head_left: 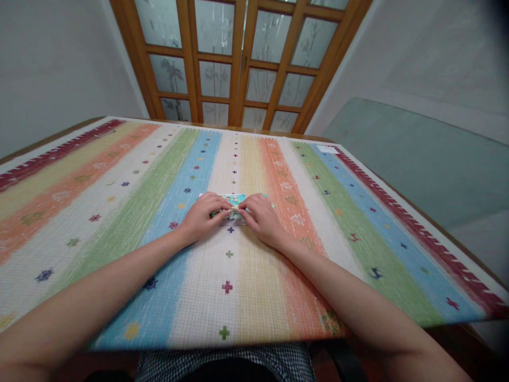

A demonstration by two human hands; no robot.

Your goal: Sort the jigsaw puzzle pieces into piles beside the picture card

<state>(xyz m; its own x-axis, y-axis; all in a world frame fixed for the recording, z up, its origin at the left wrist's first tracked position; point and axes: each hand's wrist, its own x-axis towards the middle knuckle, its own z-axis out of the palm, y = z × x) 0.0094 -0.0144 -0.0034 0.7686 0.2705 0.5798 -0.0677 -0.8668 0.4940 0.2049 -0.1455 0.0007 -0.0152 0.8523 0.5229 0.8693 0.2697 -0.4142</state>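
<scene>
A small sheet of patterned paper (234, 201), teal and white, lies flat on the striped tablecloth (131, 212) near the table's middle. My left hand (203, 215) rests on its left part with fingers bent and pinching the near edge. My right hand (262, 217) covers the right part, its fingertips pressed together against the same edge. The two hands nearly touch at the paper's centre. Most of the paper is hidden under my fingers.
The cloth has coloured stripes with small cross and star marks and covers a wooden table. A white tag (327, 149) sits at the far right corner. Behind stand wooden doors with frosted glass (238, 58). A glass surface (417, 159) lies at the right.
</scene>
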